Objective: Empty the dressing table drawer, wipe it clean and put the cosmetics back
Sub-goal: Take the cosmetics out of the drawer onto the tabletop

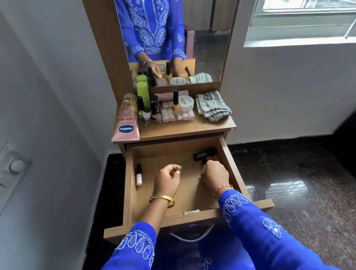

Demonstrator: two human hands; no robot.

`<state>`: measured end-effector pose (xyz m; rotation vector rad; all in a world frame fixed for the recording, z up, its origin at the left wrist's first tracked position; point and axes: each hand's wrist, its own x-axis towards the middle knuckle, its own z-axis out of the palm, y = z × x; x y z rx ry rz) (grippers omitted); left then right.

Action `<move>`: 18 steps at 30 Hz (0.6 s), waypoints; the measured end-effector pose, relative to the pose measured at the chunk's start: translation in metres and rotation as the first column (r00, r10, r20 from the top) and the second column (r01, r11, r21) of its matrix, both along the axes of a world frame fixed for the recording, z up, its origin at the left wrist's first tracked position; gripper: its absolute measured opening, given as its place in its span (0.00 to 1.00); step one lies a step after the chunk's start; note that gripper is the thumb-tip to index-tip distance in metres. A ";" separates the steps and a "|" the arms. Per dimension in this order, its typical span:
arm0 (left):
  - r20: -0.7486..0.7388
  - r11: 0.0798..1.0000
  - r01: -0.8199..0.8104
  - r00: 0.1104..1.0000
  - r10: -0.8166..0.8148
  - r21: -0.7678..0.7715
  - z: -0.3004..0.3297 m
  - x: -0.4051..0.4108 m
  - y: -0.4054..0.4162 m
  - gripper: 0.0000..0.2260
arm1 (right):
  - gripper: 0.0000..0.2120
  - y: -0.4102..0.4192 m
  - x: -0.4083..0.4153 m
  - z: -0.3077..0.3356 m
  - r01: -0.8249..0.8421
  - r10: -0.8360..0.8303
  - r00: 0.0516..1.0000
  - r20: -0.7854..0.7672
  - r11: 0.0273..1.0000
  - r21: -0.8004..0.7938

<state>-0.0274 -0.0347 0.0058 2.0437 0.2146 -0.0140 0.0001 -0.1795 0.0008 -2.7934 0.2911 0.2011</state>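
Reaching into the open wooden drawer [127, 188] of a dressing table, a person in blue embroidered sleeves had both hands inside it. The right hand [215, 175], near the drawer's right wall, had its fingers curled around a small red-tipped item [209, 159], probably a lipstick, though the fingers hid most of it. Just behind that hand, touching or nearly touching the item, a black rectangular cosmetic case [204, 154] lay flat on the drawer floor near the back right corner. The left hand [167, 181], with a gold bangle [161, 200] at the wrist, hovered over the middle of the drawer with fingers loosely curled and holding nothing. Against the drawer's left wall lay a small tube with a white body and dark cap [138, 174], well apart from both hands.

On the tabletop [185, 127] above the drawer stood the items taken out: a pink Vaseline lotion tube [125, 125] lying at the left edge, a lime-green bottle [143, 93], several nail polish bottles [147, 113] clustered beside it, a clear box of pink rolls [177, 114] with a white round jar [186, 103] on top, and a folded striped grey cloth [212, 106] at the right. A mirror [174, 27] behind reflected the tabletop items.
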 end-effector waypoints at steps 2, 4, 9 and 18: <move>0.000 1.000 0.017 1.000 -0.017 0.022 0.000 -0.001 0.000 0.08 | 0.10 -0.001 -0.001 -0.002 0.009 -0.009 1.000 0.024 1.000 0.017; 0.001 0.999 0.035 0.999 -0.035 0.036 0.000 -0.002 0.000 0.08 | 0.10 -0.002 -0.001 -0.001 0.021 -0.023 0.998 0.052 0.999 0.048; 0.018 0.994 0.067 0.997 -0.068 0.082 0.000 -0.005 0.000 0.10 | 0.15 0.000 -0.004 0.007 0.021 -0.059 0.987 0.149 0.969 0.246; 0.100 0.966 0.096 0.987 -0.123 0.242 0.001 -0.005 -0.004 0.16 | 0.06 0.004 -0.008 0.016 -0.073 0.045 0.997 0.058 0.615 0.785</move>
